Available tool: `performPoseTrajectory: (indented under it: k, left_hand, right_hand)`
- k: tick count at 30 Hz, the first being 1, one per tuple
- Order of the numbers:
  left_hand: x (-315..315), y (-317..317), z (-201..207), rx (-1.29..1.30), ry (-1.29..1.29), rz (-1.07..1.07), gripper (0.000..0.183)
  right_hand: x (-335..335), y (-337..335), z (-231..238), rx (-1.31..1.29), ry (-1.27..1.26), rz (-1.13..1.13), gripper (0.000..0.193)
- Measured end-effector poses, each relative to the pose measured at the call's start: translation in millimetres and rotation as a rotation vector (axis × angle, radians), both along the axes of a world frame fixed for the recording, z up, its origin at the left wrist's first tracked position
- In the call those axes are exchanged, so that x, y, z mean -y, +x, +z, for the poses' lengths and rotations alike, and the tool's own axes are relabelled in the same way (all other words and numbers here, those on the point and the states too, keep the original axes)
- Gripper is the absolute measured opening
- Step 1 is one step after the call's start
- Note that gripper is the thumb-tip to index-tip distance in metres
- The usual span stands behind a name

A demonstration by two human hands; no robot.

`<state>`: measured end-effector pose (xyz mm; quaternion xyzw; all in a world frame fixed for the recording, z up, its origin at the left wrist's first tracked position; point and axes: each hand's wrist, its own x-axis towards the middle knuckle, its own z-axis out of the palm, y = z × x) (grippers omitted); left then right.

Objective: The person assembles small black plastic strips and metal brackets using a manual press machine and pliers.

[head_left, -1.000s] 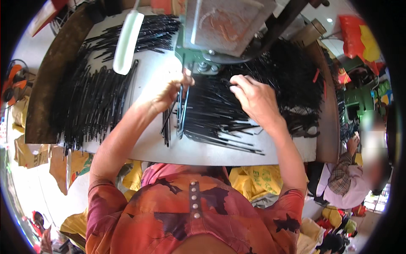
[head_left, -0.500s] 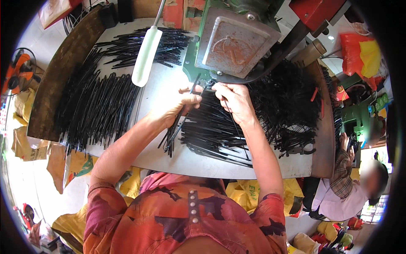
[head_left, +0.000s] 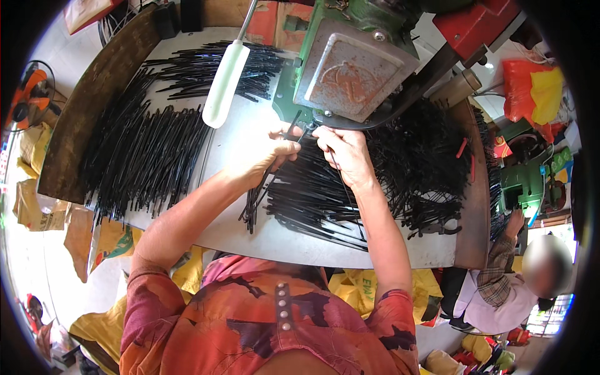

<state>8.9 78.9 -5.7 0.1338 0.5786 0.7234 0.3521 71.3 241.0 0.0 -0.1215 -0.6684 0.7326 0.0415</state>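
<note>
Under the nose of the green metal press (head_left: 350, 69), the left hand (head_left: 269, 153) pinches a bundle of thin black metal strips (head_left: 256, 200), long axis running back toward the body; the right hand (head_left: 342, 153), just beside it, closes its fingertips on one strip at the die.

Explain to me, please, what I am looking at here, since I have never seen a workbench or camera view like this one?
The picture comes from a camera on a person's head, looking down, so edges bend. Both bare hands work at a green and grey press machine on a pale workbench. The left hand grips a bundle of thin black rods; the right hand pinches one rod near the machine's mouth. Heaps of black rods lie on both sides. A pale green lever handle hangs above. Another person sits at lower right.
</note>
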Motion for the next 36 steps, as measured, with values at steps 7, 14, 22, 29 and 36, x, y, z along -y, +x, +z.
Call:
performPoseTrajectory:
  k: [7,14,22,29,36]
  left_hand:
    - [-2.1,-0.7,-4.7,0.001,0.018,-0.008,0.029]
    - [-1.5,1.8,-1.3,-0.040,-0.049,0.002,0.019]
    - [5.9,6.4,-2.3,-0.016,-0.143,-0.028,0.014]
    - [-8.7,8.8,-6.0,0.008,-0.060,0.023,0.013]
    - [-14.3,7.7,-11.9,-0.034,-0.042,0.061,0.015]
  right_hand:
    - [0.8,0.9,-0.6,0.046,-0.015,-0.008,0.013]
    - [3.0,2.6,5.3,0.134,-0.162,-0.002,0.013]
    - [12.3,11.5,6.3,0.085,-0.200,0.002,0.013]
    - [18.5,2.9,1.1,0.049,-0.224,-0.077,0.014]
    - [18.7,-2.0,-3.7,0.017,-0.211,-0.097,0.016]
